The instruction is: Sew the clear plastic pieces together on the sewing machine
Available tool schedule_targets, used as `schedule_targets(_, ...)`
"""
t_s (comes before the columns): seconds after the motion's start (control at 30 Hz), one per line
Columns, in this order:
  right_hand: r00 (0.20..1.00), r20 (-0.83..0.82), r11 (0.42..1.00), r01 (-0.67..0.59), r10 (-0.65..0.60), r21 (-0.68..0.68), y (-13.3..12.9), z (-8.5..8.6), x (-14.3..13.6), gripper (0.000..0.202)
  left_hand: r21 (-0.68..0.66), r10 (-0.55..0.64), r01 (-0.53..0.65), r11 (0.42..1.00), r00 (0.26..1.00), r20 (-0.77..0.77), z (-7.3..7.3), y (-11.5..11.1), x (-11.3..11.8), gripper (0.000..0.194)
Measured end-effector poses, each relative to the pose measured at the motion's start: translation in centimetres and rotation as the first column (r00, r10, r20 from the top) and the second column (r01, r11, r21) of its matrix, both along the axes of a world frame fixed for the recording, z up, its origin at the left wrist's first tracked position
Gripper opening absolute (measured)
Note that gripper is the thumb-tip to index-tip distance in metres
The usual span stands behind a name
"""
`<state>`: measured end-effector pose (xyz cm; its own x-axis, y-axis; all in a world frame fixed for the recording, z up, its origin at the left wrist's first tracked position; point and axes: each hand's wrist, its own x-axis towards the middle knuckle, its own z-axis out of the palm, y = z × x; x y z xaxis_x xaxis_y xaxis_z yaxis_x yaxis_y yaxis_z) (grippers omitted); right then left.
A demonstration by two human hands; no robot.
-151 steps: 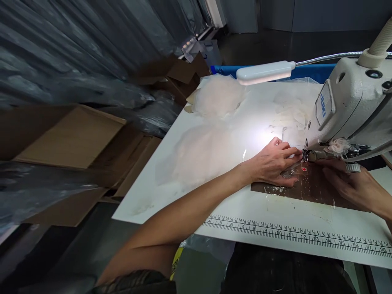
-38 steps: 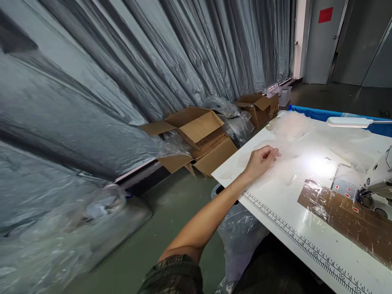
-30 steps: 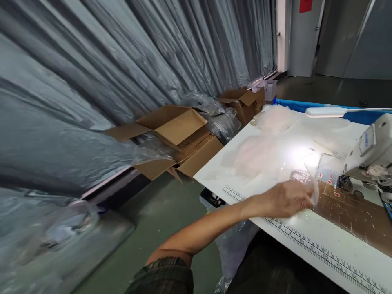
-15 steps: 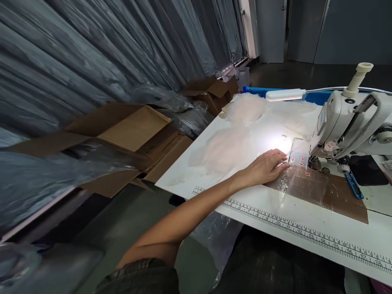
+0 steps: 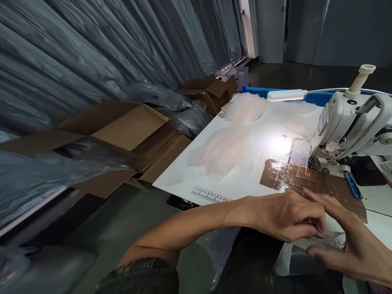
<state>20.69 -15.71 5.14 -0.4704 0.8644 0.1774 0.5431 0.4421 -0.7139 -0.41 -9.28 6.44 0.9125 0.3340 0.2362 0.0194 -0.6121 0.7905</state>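
Note:
My left hand [image 5: 289, 216] is over the front edge of the sewing table, its thumb and fingers pinched on a sheer, see-through piece [image 5: 284, 259]. This piece hangs down past the table edge above my lap; whether it is fabric or film I cannot tell. Close on the right is my right hand [image 5: 355, 241], slightly blurred, with its thumb and forefinger spread around the piece. Its fingertips come near my left fingers. Beyond my hands lies a shiny brown plate [image 5: 290, 173] on the table, beside the sewing machine [image 5: 333, 118].
Pale sheer piles [image 5: 226, 149] lie on the white table [image 5: 174, 175]. Blue thread snips [image 5: 353, 185] and a dark phone-like slab [image 5: 367, 169] are at the right. A white lamp [image 5: 287, 95] shines over the table. Open cardboard boxes [image 5: 131, 126] stand on the left.
My left hand has left the brown plate and come toward me to the table's front edge. My right hand has entered view. The see-through piece has gone from the plate.

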Motion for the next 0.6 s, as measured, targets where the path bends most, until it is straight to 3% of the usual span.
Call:
schedule_targets(0.07, 0.999, -0.025, 0.962, -0.032, 0.026, -0.272, 0.0, -0.1, 0.3, 0.033, -0.02, 0.118, -0.118, 0.993, 0.992, 0.048, 0.4, 0.2, -0.2, 0.005)
schedule_targets(0.1, 0.998, -0.056, 0.924, -0.035, 0.015, -0.38, 0.1, -0.1, 0.5, 0.028, -0.047, 0.194, -0.191, 0.98, 0.979, 0.062, 0.3, 0.5, -0.3, 0.008)
schedule_targets(0.2, 0.964, -0.191, 0.844, 0.054, -0.183, -0.533, 1.2, -0.1, 1.5, 0.04, -0.103, 0.373, -0.37, 0.923, 0.928, 0.01, -1.1, 1.7, -0.5, 0.015)
schedule_targets(0.27, 0.89, -0.255, 0.787, 0.164, -0.378, -0.595, 2.6, -0.1, 2.0, 0.048, 0.034, 0.401, -0.399, 0.916, 0.914, -0.069, -2.4, 2.7, -0.3, 0.02)
schedule_targets(0.33, 0.825, -0.229, 0.715, 0.269, -0.517, -0.645, 4.1, -0.4, 2.2, 0.054, 0.321, 0.41, -0.351, 0.88, 0.902, -0.139, -3.5, 3.9, 0.0, 0.029)
schedule_targets(0.43, 0.767, -0.156, 0.679, 0.43, -0.622, -0.594, 5.9, -1.0, 2.4, 0.058, 0.69, 0.472, -0.267, 0.673, 0.873, -0.122, -4.3, 5.7, 0.1, 0.034)
schedule_targets(0.5, 0.762, -0.141, 0.688, 0.469, -0.632, -0.554, 6.4, -1.6, 2.5, 0.053, 0.788, 0.44, -0.234, 0.57, 0.897, -0.052, -4.4, 6.4, 0.2, 0.028)
schedule_targets(0.53, 0.767, -0.134, 0.693, 0.471, -0.627, -0.546, 6.5, -1.9, 2.6, 0.049, 0.803, 0.375, -0.194, 0.563, 0.926, -0.039, -4.5, 6.6, 0.3, 0.026)
schedule_targets(0.6, 0.784, -0.118, 0.704, 0.465, -0.609, -0.537, 6.6, -2.3, 2.8, 0.039, 0.795, 0.181, -0.048, 0.605, 0.98, -0.079, -4.7, 6.2, 0.5, 0.025)
